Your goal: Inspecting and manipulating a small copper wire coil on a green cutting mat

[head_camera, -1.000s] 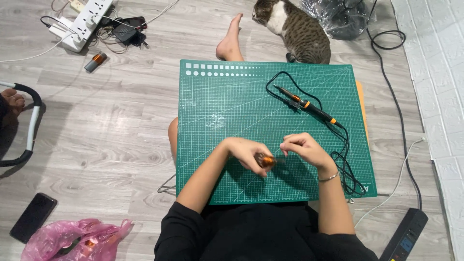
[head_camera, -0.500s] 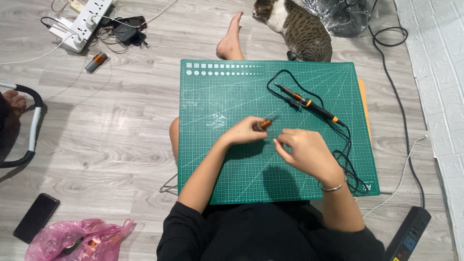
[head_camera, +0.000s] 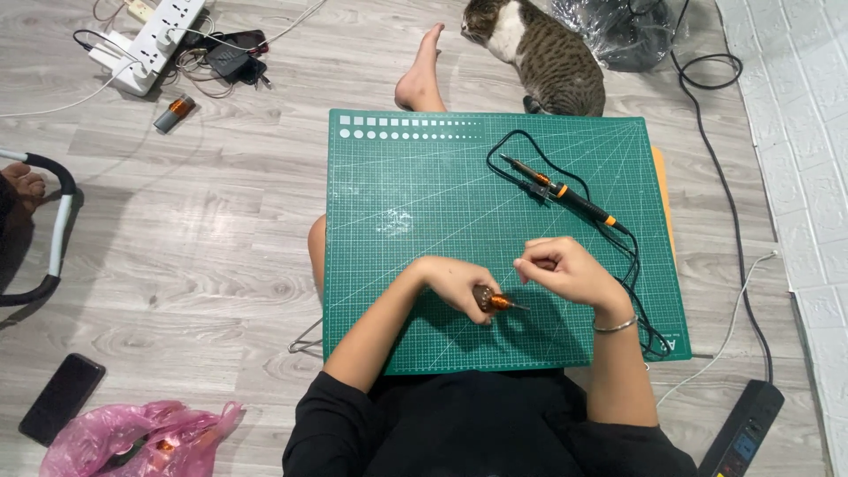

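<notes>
our left hand is clamped on a small orange-tipped tool over the green cutting mat, our right hand has fingers curled together, and the soldering iron lies untouched farther off.

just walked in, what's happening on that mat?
A person sits on the floor with a green cutting mat across the lap. The left hand grips a small orange-and-dark tool, tip pointing right. The right hand is loosely curled just above it; whether it pinches anything is too small to tell. A soldering iron lies untouched on the mat, cord looped. A cat lies beyond the mat's far edge.
</notes>
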